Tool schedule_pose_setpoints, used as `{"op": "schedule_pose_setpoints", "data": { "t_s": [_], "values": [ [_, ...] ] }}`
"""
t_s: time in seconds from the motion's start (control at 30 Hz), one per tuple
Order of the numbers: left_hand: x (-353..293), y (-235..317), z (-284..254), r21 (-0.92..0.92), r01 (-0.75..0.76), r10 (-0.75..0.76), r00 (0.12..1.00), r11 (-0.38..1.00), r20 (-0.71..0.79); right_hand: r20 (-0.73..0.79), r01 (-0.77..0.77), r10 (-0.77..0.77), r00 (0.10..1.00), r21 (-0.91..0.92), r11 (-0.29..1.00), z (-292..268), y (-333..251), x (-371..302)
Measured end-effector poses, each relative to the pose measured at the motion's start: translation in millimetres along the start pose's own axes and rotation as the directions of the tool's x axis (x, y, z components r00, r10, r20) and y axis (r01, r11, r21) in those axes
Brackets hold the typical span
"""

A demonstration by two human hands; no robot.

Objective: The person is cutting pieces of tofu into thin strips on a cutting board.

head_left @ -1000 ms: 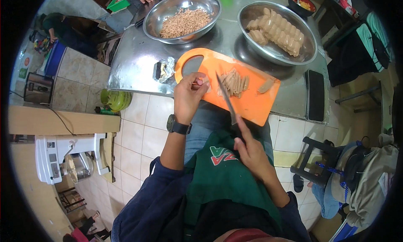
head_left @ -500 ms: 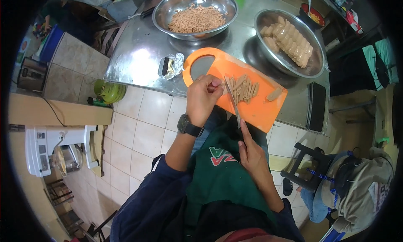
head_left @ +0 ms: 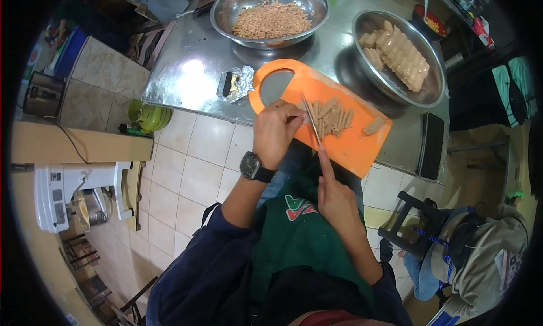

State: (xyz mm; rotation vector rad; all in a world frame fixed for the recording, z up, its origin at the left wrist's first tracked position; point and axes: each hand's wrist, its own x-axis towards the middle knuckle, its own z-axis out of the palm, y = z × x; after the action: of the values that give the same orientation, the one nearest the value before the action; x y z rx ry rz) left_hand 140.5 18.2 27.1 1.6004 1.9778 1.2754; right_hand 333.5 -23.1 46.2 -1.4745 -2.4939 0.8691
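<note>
My right hand [head_left: 336, 200] grips a knife [head_left: 314, 128], its forefinger stretched along the handle. The blade points away from me over the orange cutting board [head_left: 353, 153]. Left of the blade my left hand [head_left: 275, 132] is closed, thumb and fingertips pinched beside the edge; what they hold is mostly hidden. Just right of the blade lies a pile of light-brown sausage-like strips [head_left: 334, 117]. One larger rounded piece [head_left: 373, 126] rests near the board's right end. The board lies tilted at the near edge of the metal table [head_left: 186, 60], its cut-out handle toward the far left.
Beyond the board stands a steel bowl [head_left: 218, 23] of small brown bits [head_left: 271, 20]. A second steel bowl [head_left: 435, 94] at the right holds pale-brown sausage-like pieces [head_left: 403, 57]. Torn foil [head_left: 242, 83] lies left of the board, a black phone-like slab [head_left: 431, 148] at the right edge.
My right hand and the knife have shifted slightly up and left, the blade now close against my left fingertips. The whole view has moved a little.
</note>
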Motion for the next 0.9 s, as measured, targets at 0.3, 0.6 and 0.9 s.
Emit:
{"op": "schedule_pose_setpoints", "data": {
  "t_s": [0.3,0.6,0.9],
  "values": [
    [-1,-13,0,-0.114,-0.004,0.000,0.999,0.993,-0.035,0.023,-0.027,0.028,0.999,-0.019,0.999,-3,5,-16],
    [-2,-12,1,-0.125,0.004,-0.009,0.999,0.992,-0.040,-0.102,0.054,-0.051,0.993,0.024,0.998,0,6,-6],
    [-3,-16,0,-0.125,0.020,-0.024,0.999,0.992,-0.027,-0.014,0.015,-0.015,1.000,0.016,1.000,1,3,-17]
  ]
}}
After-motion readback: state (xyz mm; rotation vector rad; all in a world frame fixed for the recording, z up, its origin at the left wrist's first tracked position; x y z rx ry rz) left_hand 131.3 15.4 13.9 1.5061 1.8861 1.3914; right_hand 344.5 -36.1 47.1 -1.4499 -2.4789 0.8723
